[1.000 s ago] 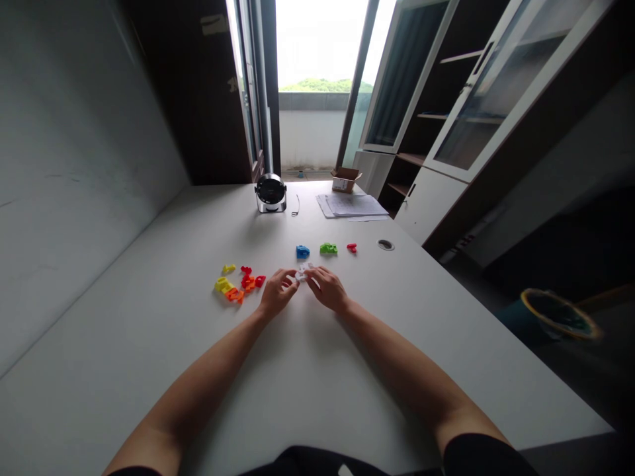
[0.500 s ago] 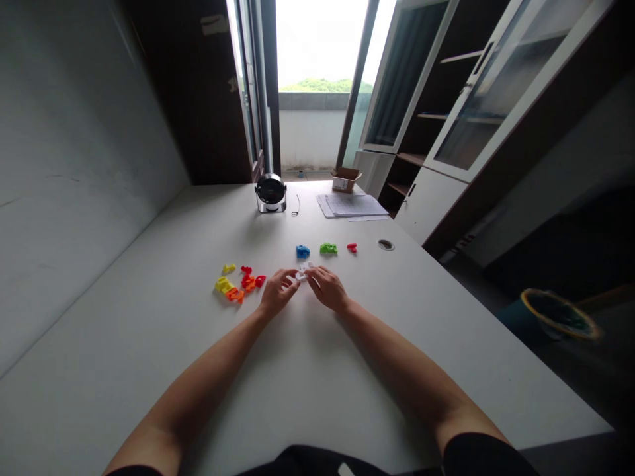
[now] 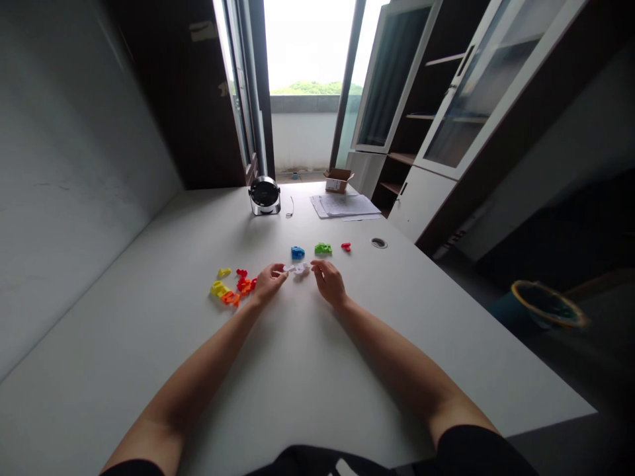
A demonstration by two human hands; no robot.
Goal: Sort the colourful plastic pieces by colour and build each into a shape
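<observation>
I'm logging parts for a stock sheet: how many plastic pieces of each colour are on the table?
Blue piece: 1
Green piece: 1
White piece: 1
Yellow pieces: 2
Red and orange pieces: about 6, some overlapping
Total: about 11

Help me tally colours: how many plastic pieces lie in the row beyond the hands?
3: a blue piece, leftmost; a green piece, in the middle; a red piece, rightmost.
</observation>
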